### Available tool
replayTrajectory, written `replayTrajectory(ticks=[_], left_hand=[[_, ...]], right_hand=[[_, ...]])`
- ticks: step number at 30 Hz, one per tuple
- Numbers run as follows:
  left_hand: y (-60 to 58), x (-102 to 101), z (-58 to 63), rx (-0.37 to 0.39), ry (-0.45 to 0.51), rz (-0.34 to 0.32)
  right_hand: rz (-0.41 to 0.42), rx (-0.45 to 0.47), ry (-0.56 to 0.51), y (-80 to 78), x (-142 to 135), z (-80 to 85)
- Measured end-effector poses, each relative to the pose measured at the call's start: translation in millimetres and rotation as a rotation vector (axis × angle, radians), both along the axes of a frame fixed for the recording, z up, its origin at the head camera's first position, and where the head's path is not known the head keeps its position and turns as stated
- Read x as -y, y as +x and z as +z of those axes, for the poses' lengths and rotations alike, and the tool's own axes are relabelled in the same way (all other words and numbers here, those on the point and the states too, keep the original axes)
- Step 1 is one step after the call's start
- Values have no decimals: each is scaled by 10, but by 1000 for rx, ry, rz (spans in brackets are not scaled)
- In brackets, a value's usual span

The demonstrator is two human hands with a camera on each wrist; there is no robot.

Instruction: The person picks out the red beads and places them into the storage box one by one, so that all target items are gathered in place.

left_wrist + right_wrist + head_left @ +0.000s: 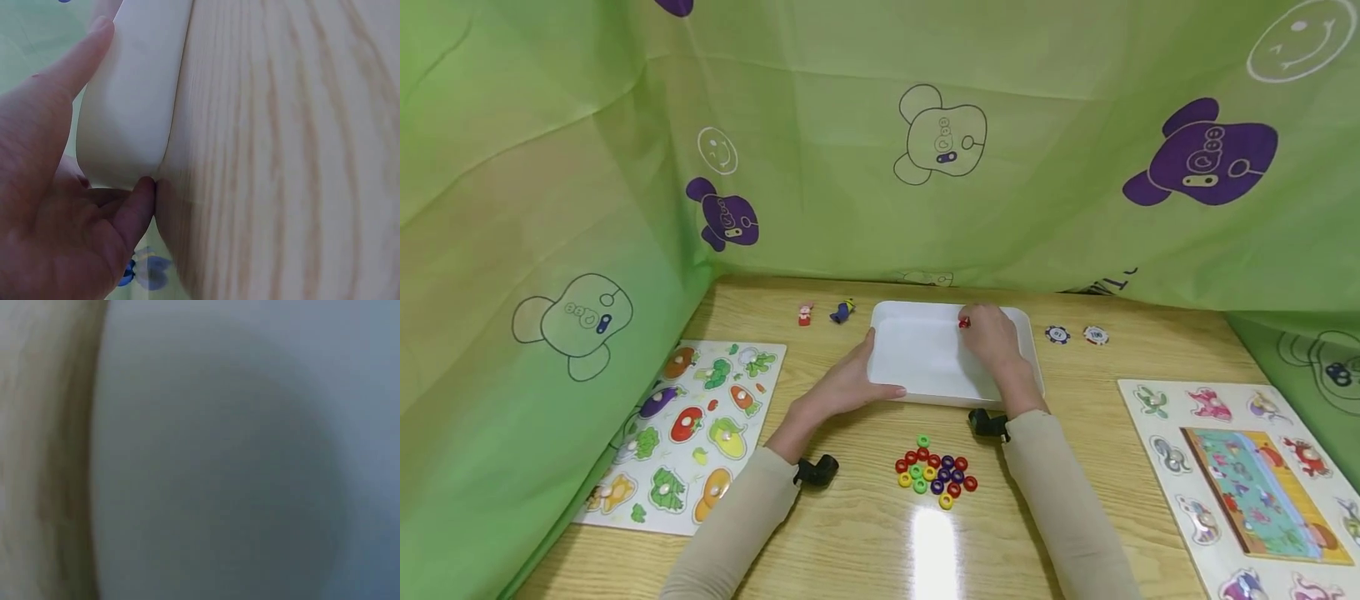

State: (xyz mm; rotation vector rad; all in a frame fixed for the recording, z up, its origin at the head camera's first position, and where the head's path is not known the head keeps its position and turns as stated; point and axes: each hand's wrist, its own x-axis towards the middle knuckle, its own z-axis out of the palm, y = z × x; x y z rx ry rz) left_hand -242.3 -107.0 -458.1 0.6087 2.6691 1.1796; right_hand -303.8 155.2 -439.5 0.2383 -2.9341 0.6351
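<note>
The right hand pinches a partly hidden red piece; the left hand grips the white tray, long axis crosswise.

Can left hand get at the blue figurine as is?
Probably yes: the blue figurine lies just beyond the left hand, with nothing visible between. But that hand holds the white tray, so it would likely need to let go first.

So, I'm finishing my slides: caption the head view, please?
Left hand holding a white tray, right hand pinching a small red item over it.
</note>
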Motion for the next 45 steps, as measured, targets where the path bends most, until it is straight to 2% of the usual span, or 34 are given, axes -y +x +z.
replayTrajectory(ticks=[7, 13, 19, 27, 35, 42, 45], left_hand=[[12, -30, -8, 42, -25, 44], [23, -35, -17, 65, -31, 54], [16, -34, -13, 74, -70, 89], [11, -37, 11, 80, -77, 101], [28, -35, 46, 78, -53, 91], [23, -38, 24, 74, -61, 87], [24, -41, 18, 79, -69, 90]], right_hand=[[-7, -1, -28, 23, -14, -1], [64, 22, -34, 163, -13, 107], [177, -20, 4, 416, 11, 247], [256, -10, 35, 817, -16, 436], [351, 63, 80, 1221, -38, 407], [424, 16, 116, 1503, -59, 360], [458, 42, 121, 1589, -56, 317]])
